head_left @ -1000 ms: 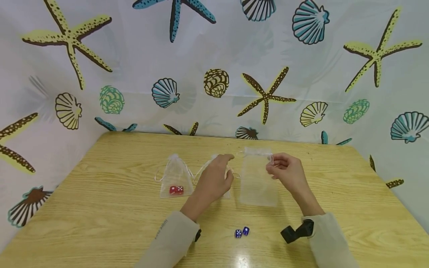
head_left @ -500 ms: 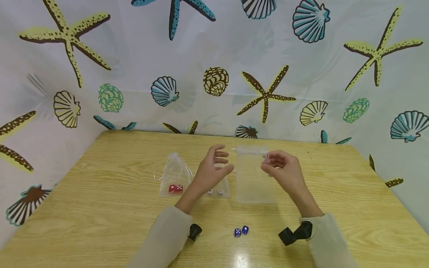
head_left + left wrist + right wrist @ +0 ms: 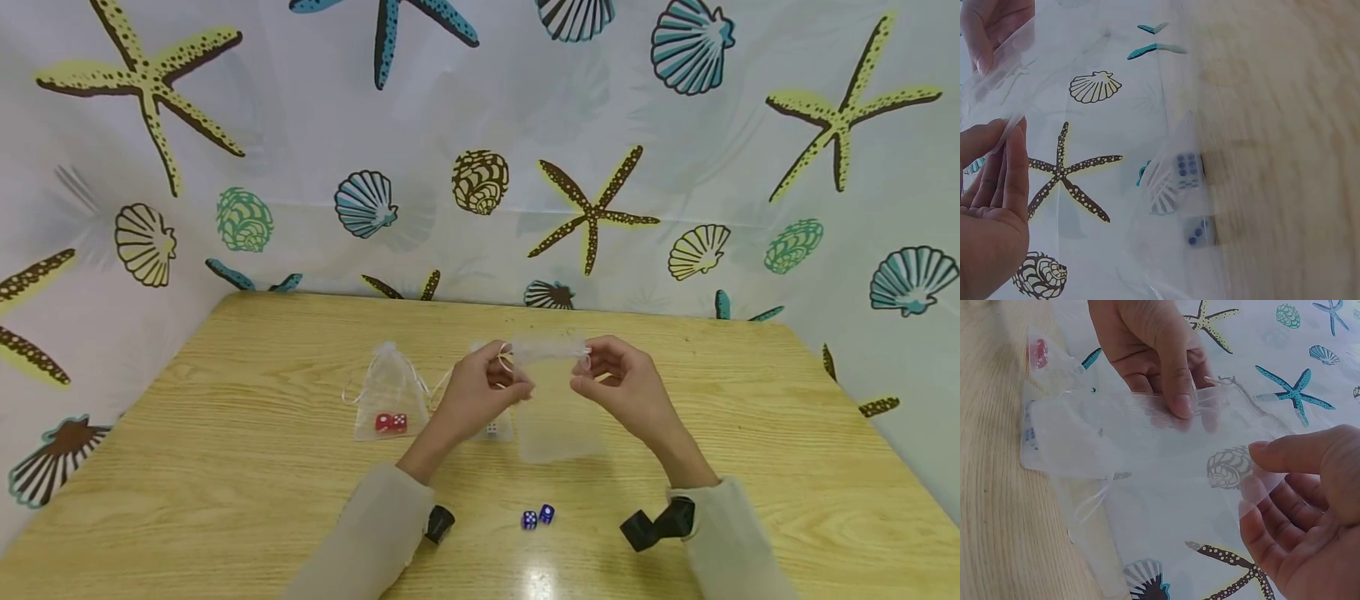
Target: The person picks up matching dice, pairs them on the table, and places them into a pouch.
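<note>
A sheer white drawstring pouch [image 3: 558,425] hangs upright between my hands, its ribbon ends looped near both upper corners. My left hand [image 3: 480,390] pinches the pouch's left upper side between thumb and fingers. On the opposite side, my right hand [image 3: 633,387] pinches the other upper edge. The right wrist view shows the thin fabric [image 3: 1129,437] stretched between both hands, the fingers showing through it. Below, two blue dice [image 3: 537,517] lie side by side on the wooden table [image 3: 225,500].
Left of my hands lies a similar pouch [image 3: 390,387] with two red dice [image 3: 391,422] inside. Another pouch holding white dice [image 3: 491,428] is partly hidden behind my left hand. A white cloth [image 3: 420,108] printed with starfish and shells surrounds the table's back and sides.
My left hand has come from the pouch's left side to pinch its upper edge. The pouch has moved slightly left with my right hand, which kept its hold.
</note>
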Tool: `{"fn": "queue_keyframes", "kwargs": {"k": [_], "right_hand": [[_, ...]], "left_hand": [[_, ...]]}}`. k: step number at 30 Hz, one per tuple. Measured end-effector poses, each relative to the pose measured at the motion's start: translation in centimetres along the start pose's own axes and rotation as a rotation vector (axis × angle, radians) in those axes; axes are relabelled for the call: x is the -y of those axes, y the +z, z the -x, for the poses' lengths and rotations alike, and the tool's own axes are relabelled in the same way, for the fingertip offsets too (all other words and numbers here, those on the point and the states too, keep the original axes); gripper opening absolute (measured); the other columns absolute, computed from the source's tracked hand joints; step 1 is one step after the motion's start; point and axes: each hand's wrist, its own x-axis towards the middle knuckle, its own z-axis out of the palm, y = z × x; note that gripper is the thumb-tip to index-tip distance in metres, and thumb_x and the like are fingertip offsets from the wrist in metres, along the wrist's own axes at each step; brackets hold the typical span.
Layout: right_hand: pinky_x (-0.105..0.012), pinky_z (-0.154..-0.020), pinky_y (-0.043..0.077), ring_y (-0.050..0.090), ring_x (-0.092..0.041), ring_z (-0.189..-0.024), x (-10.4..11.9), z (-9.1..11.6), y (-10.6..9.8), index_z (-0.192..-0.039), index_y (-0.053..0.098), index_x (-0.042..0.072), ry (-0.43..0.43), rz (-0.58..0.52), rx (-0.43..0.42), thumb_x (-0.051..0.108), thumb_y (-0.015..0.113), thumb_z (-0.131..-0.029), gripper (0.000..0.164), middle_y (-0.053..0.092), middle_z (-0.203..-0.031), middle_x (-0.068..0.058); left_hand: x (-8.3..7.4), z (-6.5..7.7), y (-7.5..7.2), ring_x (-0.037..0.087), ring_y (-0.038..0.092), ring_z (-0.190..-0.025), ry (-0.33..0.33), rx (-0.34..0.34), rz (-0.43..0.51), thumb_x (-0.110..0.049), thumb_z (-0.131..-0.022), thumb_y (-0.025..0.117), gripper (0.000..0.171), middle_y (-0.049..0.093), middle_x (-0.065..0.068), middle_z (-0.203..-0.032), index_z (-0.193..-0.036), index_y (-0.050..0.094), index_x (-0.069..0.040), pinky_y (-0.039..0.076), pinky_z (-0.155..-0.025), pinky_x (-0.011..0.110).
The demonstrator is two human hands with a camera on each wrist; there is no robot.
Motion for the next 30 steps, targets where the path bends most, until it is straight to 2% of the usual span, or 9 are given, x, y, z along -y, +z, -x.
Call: {"fn": "queue_keyframes", "kwargs": {"k": [2,6,10,14,18,22,27,30], "right_hand": [[-0.018,-0.072,0.052,0.06,-0.004,-0.083,0.0,0.0,-0.1,-0.116,0.057,-0.004,0.002,0.005,0.015,0.002,0.066,-0.086,0.032,0.062,-0.098,-0.019],[-0.018,-0.075,0.052,0.06,-0.007,-0.089,0.1,0.0,-0.3,-0.122,0.054,-0.002,-0.013,0.032,0.021,0.001,0.067,-0.085,0.039,0.061,-0.108,-0.022],[-0.017,-0.079,0.051,0.059,-0.01,-0.097,0.3,0.0,-0.5,-0.124,0.053,-0.001,-0.065,0.052,0.016,-0.001,0.068,-0.084,0.042,0.058,-0.119,-0.018],[-0.018,-0.079,0.051,0.059,-0.008,-0.101,0.6,0.1,-0.7,-0.119,0.055,-0.002,-0.135,0.053,0.022,-0.003,0.067,-0.084,0.037,0.057,-0.12,-0.018],[-0.021,-0.078,0.053,0.058,-0.005,-0.098,0.8,0.3,-0.9,-0.109,0.061,-0.003,-0.192,0.099,0.033,-0.003,0.066,-0.085,0.025,0.06,-0.115,-0.017],[-0.024,-0.078,0.053,0.057,-0.007,-0.09,1.0,0.4,-1.1,-0.1,0.067,0.003,-0.191,0.19,0.056,0.005,0.063,-0.09,0.011,0.063,-0.106,-0.012],[-0.027,-0.076,0.051,0.059,-0.012,-0.084,1.4,0.6,-1.3,-0.094,0.071,0.006,-0.163,0.272,0.041,0.012,0.054,-0.097,0.018,0.067,-0.095,-0.007],[-0.029,-0.074,0.052,0.061,-0.013,-0.081,1.6,0.6,-1.2,-0.091,0.072,0.006,-0.162,0.331,0.02,0.012,0.056,-0.096,0.018,0.068,-0.09,-0.006]], "left_hand": [[-0.1,0.1,0.1,0.016,0.068,-0.08,0.029,-0.02,-0.049,-0.011,-0.086,0.07,0.048,0.072,0.005,-0.091,-0.129,0.052,-0.002,0.055,-0.069,0.029],[-0.1,0.1,0.3,0.017,0.069,-0.08,0.099,-0.041,-0.12,-0.011,-0.086,0.07,0.038,0.072,0.006,-0.09,-0.12,0.056,-0.002,0.056,-0.07,0.028],[-0.1,0.1,0.5,0.02,0.07,-0.079,0.15,-0.064,-0.166,-0.008,-0.085,0.07,0.036,0.072,0.007,-0.088,-0.118,0.058,-0.003,0.056,-0.069,0.028],[0.0,0.1,0.6,0.02,0.07,-0.076,0.194,-0.076,-0.211,-0.007,-0.085,0.07,0.033,0.071,0.008,-0.086,-0.116,0.059,-0.003,0.056,-0.066,0.025],[0.2,0.1,0.7,0.018,0.07,-0.073,0.244,-0.078,-0.268,-0.007,-0.086,0.069,0.029,0.07,0.008,-0.083,-0.113,0.059,-0.003,0.055,-0.064,0.023],[0.2,0.2,0.8,0.018,0.07,-0.072,0.318,-0.089,-0.316,-0.004,-0.086,0.069,0.027,0.07,0.009,-0.081,-0.111,0.06,-0.002,0.055,-0.064,0.022],[-0.1,0.4,1.1,0.016,0.069,-0.071,0.404,-0.096,-0.398,-0.001,-0.084,0.069,0.028,0.07,0.008,-0.081,-0.11,0.061,-0.002,0.054,-0.065,0.018],[-0.3,0.5,1.2,0.015,0.069,-0.07,0.437,-0.093,-0.457,0.001,-0.083,0.07,0.028,0.071,0.008,-0.08,-0.109,0.061,-0.003,0.054,-0.065,0.018]]}}
